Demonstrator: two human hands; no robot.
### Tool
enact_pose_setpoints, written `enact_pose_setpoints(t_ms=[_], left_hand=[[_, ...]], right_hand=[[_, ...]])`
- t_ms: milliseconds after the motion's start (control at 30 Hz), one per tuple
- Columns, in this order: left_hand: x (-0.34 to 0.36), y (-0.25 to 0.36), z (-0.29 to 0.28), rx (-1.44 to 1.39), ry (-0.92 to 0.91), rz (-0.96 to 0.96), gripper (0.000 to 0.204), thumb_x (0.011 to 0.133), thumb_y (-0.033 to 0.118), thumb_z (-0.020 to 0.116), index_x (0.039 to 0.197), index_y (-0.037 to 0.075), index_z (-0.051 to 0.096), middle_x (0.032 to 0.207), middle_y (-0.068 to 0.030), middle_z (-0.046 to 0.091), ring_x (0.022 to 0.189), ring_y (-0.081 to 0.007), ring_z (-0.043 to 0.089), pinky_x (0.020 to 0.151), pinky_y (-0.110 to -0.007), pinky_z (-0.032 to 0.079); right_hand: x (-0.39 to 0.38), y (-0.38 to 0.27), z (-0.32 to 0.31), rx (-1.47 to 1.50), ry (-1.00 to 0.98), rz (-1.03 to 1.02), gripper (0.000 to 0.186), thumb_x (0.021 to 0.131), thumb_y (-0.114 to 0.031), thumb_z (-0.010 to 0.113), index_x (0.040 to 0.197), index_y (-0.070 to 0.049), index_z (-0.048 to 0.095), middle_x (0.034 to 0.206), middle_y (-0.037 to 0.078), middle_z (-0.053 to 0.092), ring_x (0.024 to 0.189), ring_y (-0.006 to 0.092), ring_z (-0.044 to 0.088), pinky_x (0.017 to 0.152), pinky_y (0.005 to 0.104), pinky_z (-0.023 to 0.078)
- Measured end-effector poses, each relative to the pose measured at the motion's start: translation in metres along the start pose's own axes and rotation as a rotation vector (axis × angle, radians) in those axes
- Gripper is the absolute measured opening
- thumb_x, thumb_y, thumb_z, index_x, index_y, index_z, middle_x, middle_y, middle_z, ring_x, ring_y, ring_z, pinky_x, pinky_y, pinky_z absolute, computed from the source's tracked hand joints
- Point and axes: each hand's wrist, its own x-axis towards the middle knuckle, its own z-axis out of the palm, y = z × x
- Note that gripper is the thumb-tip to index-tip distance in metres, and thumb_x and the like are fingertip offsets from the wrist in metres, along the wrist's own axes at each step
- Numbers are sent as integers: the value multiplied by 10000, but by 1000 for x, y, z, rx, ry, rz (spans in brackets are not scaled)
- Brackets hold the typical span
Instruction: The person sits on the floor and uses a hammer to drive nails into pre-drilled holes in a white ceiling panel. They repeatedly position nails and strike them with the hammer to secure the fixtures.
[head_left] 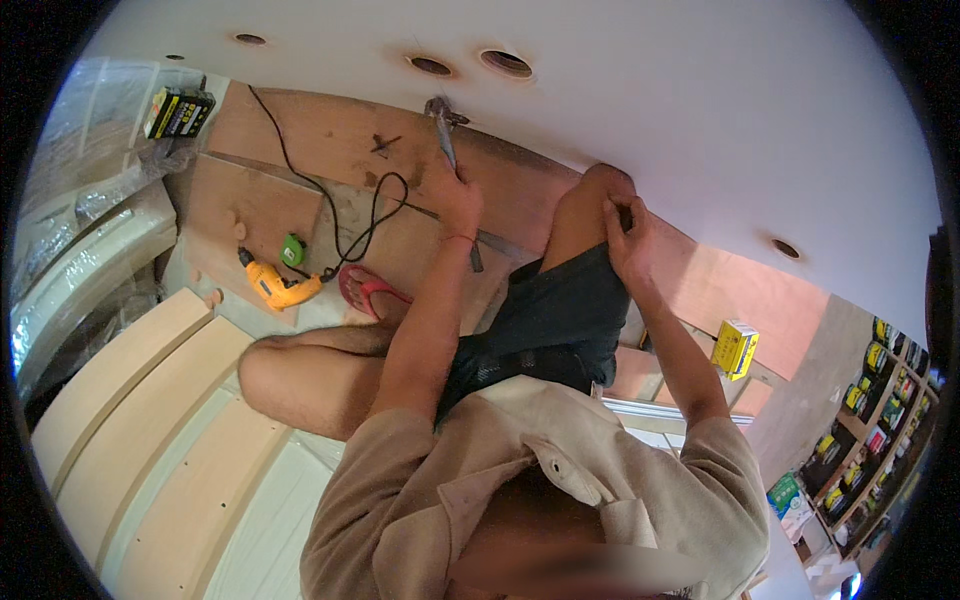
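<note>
My left hand (460,205) is wrapped round a hammer-like tool (446,145) with a greyish metal shaft. Its dark, uneven head points up toward the lower edge of a large white panel (640,90). The end of the handle seems to stick out beside my wrist. My right hand (630,238) rests at my raised right knee, close to the panel, with thumb and fingers curled together. Something dark shows between those fingers, too small to name. Round holes with brownish rims run along the panel, among them a large hole (506,64).
On the floor boards lie a yellow corded drill (280,287), a green tape measure (293,249), a red flip-flop (365,290) and a black cable (330,210). Curved wooden pieces (150,400) lie at left. A yellow box (735,350) is at right, near shelves (870,430) of goods.
</note>
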Motion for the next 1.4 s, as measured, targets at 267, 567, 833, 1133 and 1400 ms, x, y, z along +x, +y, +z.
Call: enact_pose_setpoints(t_ms=[267, 567, 833, 1133, 1400], left_hand=[[8, -24, -22, 48, -35, 5, 223, 953, 186, 608, 1040, -19, 592, 783, -235, 678, 769, -445, 687, 700, -509, 535], [36, -6, -49, 649, -471, 707, 342, 1002, 299, 543, 1107, -10, 645, 897, -204, 726, 854, -388, 730, 708, -497, 597], [92, 48, -76, 925, -603, 819, 274, 887, 244, 620, 983, 34, 768, 932, -226, 747, 888, -378, 749, 756, -509, 608], [79, 36, -12, 990, -586, 702, 243, 921, 152, 569, 949, 72, 797, 964, -181, 758, 929, -356, 745, 767, -468, 602], [68, 52, -12, 964, -558, 667, 240, 913, 166, 591, 934, 64, 807, 941, -170, 765, 932, -318, 751, 768, -458, 610]], right_hand=[[1, 5, 0, -14, 23, -19, 264, 974, -186, 659, 1154, 6, 639, 1023, 228, 684, 932, 366, 670, 848, 430, 531], [9, 10, 3, 8, 33, -56, 263, 960, -166, 672, 1155, 8, 636, 1025, 244, 680, 949, 401, 663, 849, 444, 532], [13, 8, 6, -2, 135, -128, 251, 984, -213, 673, 1101, 7, 650, 908, 151, 664, 836, 254, 610, 778, 371, 503], [11, 9, 4, 17, 79, -8, 253, 962, -134, 652, 1166, 12, 621, 1057, 236, 684, 986, 388, 661, 874, 445, 525], [12, 7, 6, 19, 82, -38, 215, 966, -117, 656, 1145, -1, 636, 1020, 191, 679, 941, 326, 658, 859, 399, 523]])
